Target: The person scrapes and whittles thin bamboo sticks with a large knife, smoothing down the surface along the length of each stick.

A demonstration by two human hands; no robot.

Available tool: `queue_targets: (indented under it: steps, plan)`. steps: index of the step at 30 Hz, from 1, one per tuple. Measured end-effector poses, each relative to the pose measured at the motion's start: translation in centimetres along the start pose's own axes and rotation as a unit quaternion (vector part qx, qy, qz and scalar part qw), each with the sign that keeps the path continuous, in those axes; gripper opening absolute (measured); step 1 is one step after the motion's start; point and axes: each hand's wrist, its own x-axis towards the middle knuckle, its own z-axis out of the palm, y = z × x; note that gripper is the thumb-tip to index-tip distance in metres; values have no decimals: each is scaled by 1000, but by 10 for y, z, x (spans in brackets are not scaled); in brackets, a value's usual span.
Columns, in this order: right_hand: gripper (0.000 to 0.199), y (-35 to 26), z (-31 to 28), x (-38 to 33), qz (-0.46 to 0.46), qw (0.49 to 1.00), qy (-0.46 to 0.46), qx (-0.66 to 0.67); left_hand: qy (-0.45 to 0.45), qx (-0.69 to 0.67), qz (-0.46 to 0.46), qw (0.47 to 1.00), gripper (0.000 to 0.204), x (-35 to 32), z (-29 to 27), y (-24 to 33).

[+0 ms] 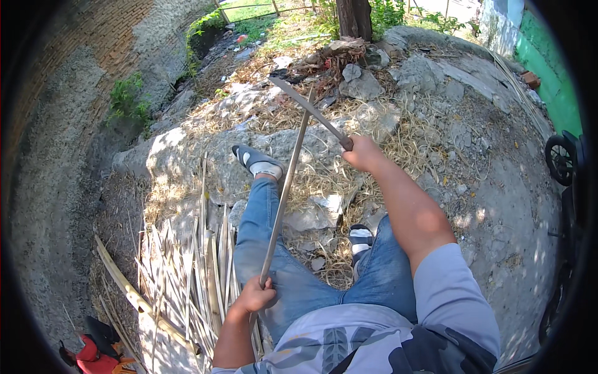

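Observation:
My left hand [254, 295] is closed around the lower part of a long, narrow bamboo strip [286, 190]. The strip slants up and away between my legs. Farther off, my right hand [364, 153] grips the dark handle of a machete [322, 119]. Its blade points up and to the left, crossing the strip close to the far end. Whether the edge touches the strip or passes just over it, I cannot tell. At my left lies a loose pile of split bamboo strips [180, 265], with a thicker curved bamboo piece [121, 282] along its outer side.
Curly shavings [423, 124] litter the ground around my sandalled feet. Broken concrete chunks [361, 84] and a tree trunk [354, 22] stand ahead. A rough brick wall [93, 43] runs along the left. Wheeled vehicles [560, 159] edge the right; something red [93, 355] sits lower left.

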Motion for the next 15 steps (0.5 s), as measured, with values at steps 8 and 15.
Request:
queue_targets:
  steps: [8, 15]
  plan:
    - [26, -72, 33, -62, -286, 887, -212, -295, -8, -77, -2, 997, 24, 3, -2, -15]
    - [28, -45, 14, -30, -211, 943, -154, -208, 15, 25, 12, 1000, 21, -1, 3, -5]
